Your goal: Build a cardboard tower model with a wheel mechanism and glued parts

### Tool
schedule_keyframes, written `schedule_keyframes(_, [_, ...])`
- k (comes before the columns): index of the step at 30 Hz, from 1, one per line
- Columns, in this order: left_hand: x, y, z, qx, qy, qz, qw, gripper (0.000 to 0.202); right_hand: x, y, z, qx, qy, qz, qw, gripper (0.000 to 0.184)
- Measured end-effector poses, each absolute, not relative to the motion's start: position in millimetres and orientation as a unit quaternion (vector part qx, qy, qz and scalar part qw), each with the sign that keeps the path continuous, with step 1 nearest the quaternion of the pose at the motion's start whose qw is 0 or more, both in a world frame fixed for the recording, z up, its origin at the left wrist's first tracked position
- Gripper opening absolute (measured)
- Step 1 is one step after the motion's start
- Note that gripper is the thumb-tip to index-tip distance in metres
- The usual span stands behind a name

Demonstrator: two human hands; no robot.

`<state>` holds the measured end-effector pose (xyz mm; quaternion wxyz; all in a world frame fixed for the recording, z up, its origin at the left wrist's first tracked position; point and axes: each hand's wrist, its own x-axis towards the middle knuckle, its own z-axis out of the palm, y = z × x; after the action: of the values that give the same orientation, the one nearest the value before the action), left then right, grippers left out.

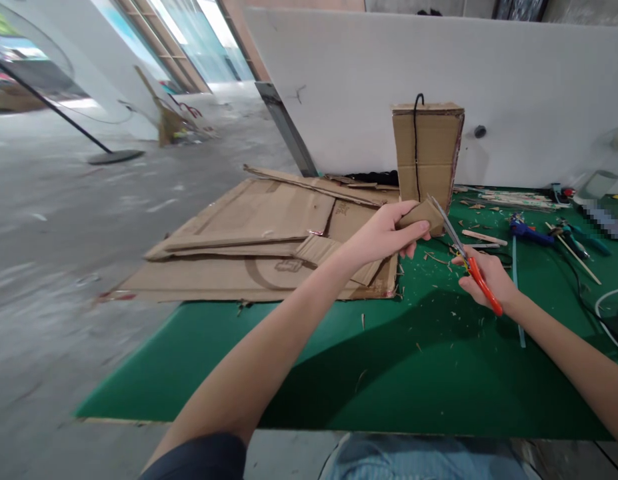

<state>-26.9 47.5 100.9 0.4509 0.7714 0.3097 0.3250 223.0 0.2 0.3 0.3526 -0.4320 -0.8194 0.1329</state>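
We look down on a green worktable (pixel 223 353), both hands raised over its far half. The left hand (pixel 389 230) grasps a small cardboard piece (pixel 419 215), thumb on the near side, fingers curled beneath. The piece juts from the fingertips toward the right hand (pixel 483 277), so it lies between the two hands, closer to the left, which alone holds it. The right hand grips orange-handled scissors (pixel 455 239), blades angled away and leftward along the piece's right edge; we cannot tell whether they bite into it.

Just behind the piece we note an upright cardboard box (pixel 436 150), a black cord (pixel 417 150) hanging down its front from a hooked top end. Left of it, partly behind the left forearm, we find stacked cardboard sheets (pixel 259 210) lying flat. Right of the scissors we record a blue glue gun (pixel 531 231) and, running toward us beside the right hand, a translucent strip (pixel 515 267). Thin sticks (pixel 519 199) lie farther back, near the white panel (pixel 339 80). We see small cardboard scraps scattered under the hands.
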Motion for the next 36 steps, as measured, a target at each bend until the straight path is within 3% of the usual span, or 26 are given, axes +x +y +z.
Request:
schedule_keyframes(8, [-26,47,100,0.759,0.307,0.345,0.458,0.019,218,-4,3,-0.473,-0.795,0.161,0.343,0.048])
schedule_keyframes(15, [-26,49,98,0.748,0.321,0.351,0.462,0.022,207,-3,-3,-0.525,-0.703,0.245,0.413,0.044])
schedule_keyframes(18, [-27,50,97,0.749,0.324,0.349,0.462,0.020,207,-4,-1,-0.545,-0.711,0.224,0.383,0.035])
schedule_keyframes(24, [-29,51,98,0.755,0.325,0.337,0.459,0.019,211,-4,6,-0.555,-0.757,0.150,0.311,0.040])
schedule_keyframes(36, [-30,48,101,0.773,0.306,0.325,0.451,0.019,213,4,-1,-0.511,-0.788,0.159,0.304,0.034])
